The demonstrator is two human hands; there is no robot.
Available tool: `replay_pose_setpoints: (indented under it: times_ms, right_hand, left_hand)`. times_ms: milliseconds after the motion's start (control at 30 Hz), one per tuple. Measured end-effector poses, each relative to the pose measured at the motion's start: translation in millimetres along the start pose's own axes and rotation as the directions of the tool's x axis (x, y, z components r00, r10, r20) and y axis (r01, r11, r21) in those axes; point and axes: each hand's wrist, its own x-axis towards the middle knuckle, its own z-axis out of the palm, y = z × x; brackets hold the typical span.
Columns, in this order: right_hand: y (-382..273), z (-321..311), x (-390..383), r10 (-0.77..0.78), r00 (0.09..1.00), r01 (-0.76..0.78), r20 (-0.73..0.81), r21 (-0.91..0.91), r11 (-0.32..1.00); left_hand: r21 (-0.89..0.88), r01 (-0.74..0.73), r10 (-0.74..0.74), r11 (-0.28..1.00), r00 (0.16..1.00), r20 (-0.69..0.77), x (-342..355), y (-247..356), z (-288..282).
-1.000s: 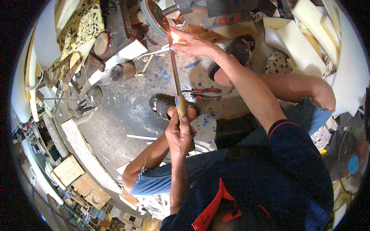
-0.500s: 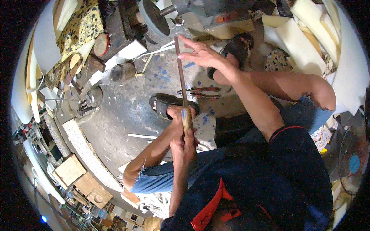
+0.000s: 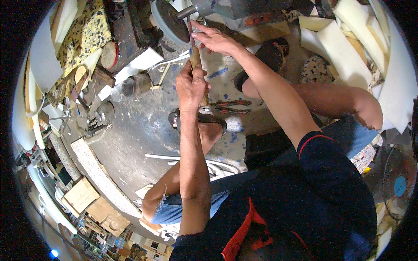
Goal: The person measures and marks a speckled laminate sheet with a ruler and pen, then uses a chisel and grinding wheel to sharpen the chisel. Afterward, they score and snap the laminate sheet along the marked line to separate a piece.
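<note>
Tool (image 3: 194, 53) moved far, beside wheel (image 3: 173, 25); handle (image 3: 196, 60) clenched by left hand (image 3: 191, 87), fingers curled; blade (image 3: 190, 28) seemingly steadied by right hand (image 3: 217, 41), fingers spread.

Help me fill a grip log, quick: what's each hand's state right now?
Left hand: closed around the wooden handle.
Right hand: open, at the metal shaft; whether it touches cannot be told.

A thin metal bar (image 3: 190, 28) with a wooden handle (image 3: 195, 58) is held up beside a round gray wheel (image 3: 171, 21).
</note>
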Motion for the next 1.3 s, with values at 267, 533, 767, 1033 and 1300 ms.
replay_pose_setpoints:
  times_ms: [267,533,767,1033,1300]
  right_hand:
    - [-0.1,6.6,6.7,-0.015,1.0,0.014,0.011,0.047,0.999]
    - [3.6,8.7,10.4,-0.025,1.0,0.024,-0.004,-0.017,1.0]
    - [0.7,9.9,4.4,-0.004,1.0,0.004,0.028,0.008,1.0]
    - [-4.8,8.9,-2.0,-0.008,0.999,0.009,0.032,-0.019,1.0]
    - [-9.6,7.4,-8.9,-0.054,0.998,0.056,0.036,-0.058,0.997]
  left_hand:
    - [-0.044,0.008,-0.007,0.999,1.0,0.008,15.7,-6.4,-2.8]
    - [-0.044,-0.008,0.009,0.999,1.0,0.028,21.2,-6.2,-3.0]
    - [-0.077,0.016,-0.015,0.997,1.0,0.009,15.8,-4.1,-1.7]
    - [-0.094,0.021,-0.02,0.995,1.0,0.016,-18.0,-2.7,-5.0]
    - [-0.12,0.046,-0.046,0.992,0.999,0.007,-56.1,-10.8,-7.6]
